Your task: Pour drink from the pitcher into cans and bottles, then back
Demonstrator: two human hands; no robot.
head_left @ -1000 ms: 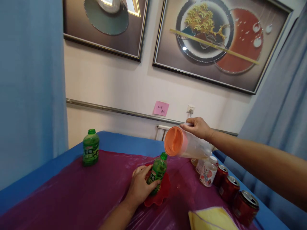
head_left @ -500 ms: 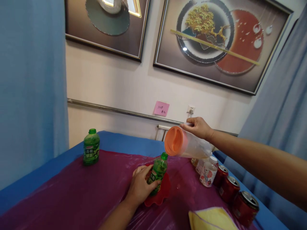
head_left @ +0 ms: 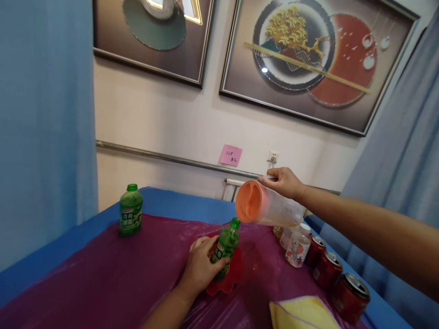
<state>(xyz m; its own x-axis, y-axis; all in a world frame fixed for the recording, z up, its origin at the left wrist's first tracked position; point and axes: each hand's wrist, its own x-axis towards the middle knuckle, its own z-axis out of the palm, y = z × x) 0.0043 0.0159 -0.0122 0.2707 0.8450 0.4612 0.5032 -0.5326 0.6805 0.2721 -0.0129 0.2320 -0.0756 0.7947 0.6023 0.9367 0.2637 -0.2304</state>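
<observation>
My left hand (head_left: 199, 265) is wrapped round a small green bottle (head_left: 225, 244) that leans to the right on a red scalloped dish (head_left: 232, 277). My right hand (head_left: 283, 182) grips the handle of a clear plastic pitcher (head_left: 270, 210) with an orange lid, tipped on its side so that the lid hangs just above the bottle's mouth. A little amber liquid lies along the pitcher's lower side.
A second green bottle (head_left: 130, 215) stands at the far left on the purple sheet (head_left: 103, 283) over a blue table. Three red cans (head_left: 327, 270), a patterned cup (head_left: 297, 249) and a yellow cloth (head_left: 302, 313) lie at the right. Blue curtains flank both sides.
</observation>
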